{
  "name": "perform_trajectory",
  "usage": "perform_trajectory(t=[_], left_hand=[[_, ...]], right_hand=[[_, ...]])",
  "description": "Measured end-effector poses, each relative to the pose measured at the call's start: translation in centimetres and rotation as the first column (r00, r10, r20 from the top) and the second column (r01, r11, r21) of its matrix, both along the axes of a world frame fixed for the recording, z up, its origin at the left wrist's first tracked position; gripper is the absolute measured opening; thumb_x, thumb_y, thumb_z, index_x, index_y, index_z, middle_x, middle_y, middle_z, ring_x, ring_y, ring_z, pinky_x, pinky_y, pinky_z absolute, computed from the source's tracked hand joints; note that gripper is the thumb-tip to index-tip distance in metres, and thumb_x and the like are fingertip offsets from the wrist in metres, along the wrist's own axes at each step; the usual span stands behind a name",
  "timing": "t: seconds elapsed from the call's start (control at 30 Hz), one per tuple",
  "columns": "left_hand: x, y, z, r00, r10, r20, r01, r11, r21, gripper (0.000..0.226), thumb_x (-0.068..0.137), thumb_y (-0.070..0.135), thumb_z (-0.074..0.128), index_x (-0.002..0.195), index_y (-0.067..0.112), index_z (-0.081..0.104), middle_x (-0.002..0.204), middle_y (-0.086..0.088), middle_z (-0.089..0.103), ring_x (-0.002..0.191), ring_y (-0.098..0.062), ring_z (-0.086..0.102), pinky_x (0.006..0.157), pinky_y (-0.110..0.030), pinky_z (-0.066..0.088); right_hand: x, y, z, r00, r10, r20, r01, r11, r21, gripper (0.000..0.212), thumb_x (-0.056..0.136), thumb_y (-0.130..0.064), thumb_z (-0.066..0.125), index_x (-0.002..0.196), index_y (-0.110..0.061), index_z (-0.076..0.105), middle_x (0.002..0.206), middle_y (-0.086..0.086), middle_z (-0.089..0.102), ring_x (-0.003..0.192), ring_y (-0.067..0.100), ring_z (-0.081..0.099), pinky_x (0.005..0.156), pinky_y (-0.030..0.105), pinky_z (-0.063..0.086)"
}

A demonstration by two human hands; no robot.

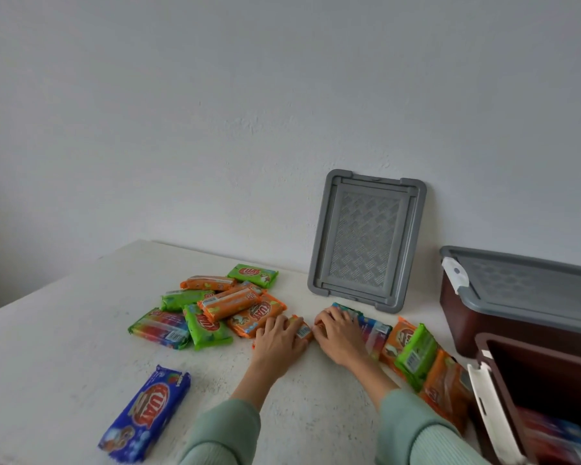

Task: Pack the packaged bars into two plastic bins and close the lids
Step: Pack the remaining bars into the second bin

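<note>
L hand [282,337] lies palm down on an orange bar [303,327], fingers near straight, not wrapped round it. The bar's long axis runs side to side, barcode end pointing at R hand [337,333]. R hand sits just beside, fingertips curled at that bar's end, palm over a rainbow bar [376,333]; can't tell if it grips either. Right of R hand a row of bars [415,359], orange/green/orange, overlaps, each leaning on the next, the row running twd the open bin [550,374]. That bin, brown w/ a white latch [490,414], has packed bars [550,437] in the bottom, blurred. Beyond it is the closed bin [467,317], grey lid [530,290] on. A loose lid [366,239] leans upright on the wall beyond R hand. Beyond-left of L hand is a pile [215,307] of green & orange bars, axes mixed. Nearer, left of L hand, a blue bar [145,414] lies flat alone on the surface [64,347], long axis slanting near-left to far-right.
</note>
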State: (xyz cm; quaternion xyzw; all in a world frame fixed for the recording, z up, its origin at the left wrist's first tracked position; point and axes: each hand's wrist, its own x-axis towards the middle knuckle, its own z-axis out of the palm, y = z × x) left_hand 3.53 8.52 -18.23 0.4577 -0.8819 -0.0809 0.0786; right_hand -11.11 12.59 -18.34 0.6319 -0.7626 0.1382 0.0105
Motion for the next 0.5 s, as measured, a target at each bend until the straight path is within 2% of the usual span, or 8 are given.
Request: perform_trajectory(t=[0.1, 0.13, 0.23, 0.3, 0.37, 0.43, 0.47, 0.5], left_hand=[[1.0, 1.2, 0.3, 1.0, 0.021, 0.005, -0.021, 1.0, -0.013, 0.051, 0.094, 0.049, 0.034, 0.141, 0.028, 0.031, 0.14, -0.006, 0.037, 0.13, -0.025, 0.032, 0.104, -0.039, 0.031], [1.4, 1.5, 0.5, 1.0, 0.031, 0.001, -0.031, 0.999, -0.01, 0.051, 0.094, 0.049, 0.036, 0.14, 0.028, 0.033, 0.139, -0.006, 0.039, 0.129, -0.024, 0.033, 0.104, -0.038, 0.032], [2.6, 2.6, 0.8, 0.998, 0.066, 0.009, -0.066, 0.998, -0.007, 0.052, 0.092, 0.05, 0.038, 0.139, 0.027, 0.036, 0.136, -0.005, 0.042, 0.128, -0.023, 0.035, 0.103, -0.036, 0.034], [3.5, 3.3, 0.9, 0.996, 0.079, 0.034, -0.079, 0.997, -0.006, 0.052, 0.091, 0.052, 0.038, 0.137, 0.028, 0.037, 0.136, -0.004, 0.042, 0.128, -0.023, 0.035, 0.101, -0.036, 0.035], [4.2, 3.8, 1.2, 0.994, 0.081, 0.074, -0.08, 0.997, -0.009, 0.052, 0.091, 0.054, 0.039, 0.136, 0.029, 0.037, 0.136, -0.004, 0.043, 0.128, -0.023, 0.036, 0.1, -0.037, 0.037], [4.9, 4.1, 1.7, 0.991, 0.078, 0.111, -0.079, 0.997, 0.01, 0.053, 0.09, 0.053, 0.042, 0.137, 0.029, 0.036, 0.136, -0.005, 0.043, 0.128, -0.024, 0.036, 0.099, -0.038, 0.039], [5.2, 4.2, 2.0, 0.989, 0.07, 0.129, -0.075, 0.997, 0.033, 0.054, 0.09, 0.052, 0.044, 0.138, 0.03, 0.034, 0.137, -0.006, 0.041, 0.128, -0.025, 0.036, 0.098, -0.038, 0.04], [5.4, 4.4, 2.3, 0.988, 0.061, 0.144, -0.071, 0.996, 0.059, 0.057, 0.089, 0.051, 0.046, 0.14, 0.031, 0.031, 0.138, -0.007, 0.039, 0.129, -0.026, 0.035, 0.098, -0.039, 0.041]], right_hand=[[0.8, 1.0, -0.4, 0.999, 0.043, 0.005, -0.043, 0.997, -0.066, 0.065, 0.082, -0.055, 0.009, 0.104, -0.016, 0.058, 0.114, 0.001, 0.055, 0.109, 0.023, 0.05, 0.096, 0.037, 0.037], [1.1, 1.5, -0.4, 0.999, 0.051, -0.004, -0.051, 0.997, -0.062, 0.06, 0.085, -0.053, 0.013, 0.102, -0.016, 0.058, 0.113, 0.002, 0.055, 0.107, 0.023, 0.051, 0.096, 0.037, 0.038], [2.2, 3.2, -0.3, 0.995, 0.096, -0.027, -0.098, 0.991, -0.086, 0.03, 0.092, -0.038, 0.044, 0.097, -0.013, 0.059, 0.11, 0.003, 0.055, 0.105, 0.023, 0.05, 0.092, 0.033, 0.04], [3.6, 4.6, -0.5, 0.994, 0.102, -0.035, -0.106, 0.981, -0.164, 0.021, 0.086, -0.035, 0.055, 0.079, -0.015, 0.058, 0.096, 0.001, 0.058, 0.094, 0.021, 0.054, 0.078, 0.028, 0.044], [4.6, 5.6, -0.8, 0.997, 0.073, -0.019, -0.076, 0.976, -0.204, 0.023, 0.076, -0.037, 0.063, 0.065, -0.021, 0.051, 0.081, -0.003, 0.057, 0.08, 0.017, 0.057, 0.062, 0.022, 0.043], [5.0, 5.8, -0.2, 0.999, -0.021, -0.031, 0.015, 0.979, -0.205, 0.026, 0.07, -0.04, 0.072, 0.076, -0.02, 0.055, 0.087, -0.001, 0.057, 0.083, 0.018, 0.059, 0.064, 0.022, 0.044], [4.9, 5.7, 0.5, 0.993, -0.111, -0.031, 0.103, 0.975, -0.196, 0.036, 0.07, -0.043, 0.072, 0.092, -0.018, 0.058, 0.099, 0.002, 0.057, 0.094, 0.021, 0.057, 0.073, 0.025, 0.047], [4.6, 5.5, 1.0, 0.98, -0.198, -0.003, 0.196, 0.973, -0.12, 0.052, 0.075, -0.048, 0.068, 0.112, -0.015, 0.054, 0.117, 0.007, 0.052, 0.11, 0.024, 0.05, 0.087, 0.029, 0.045]])
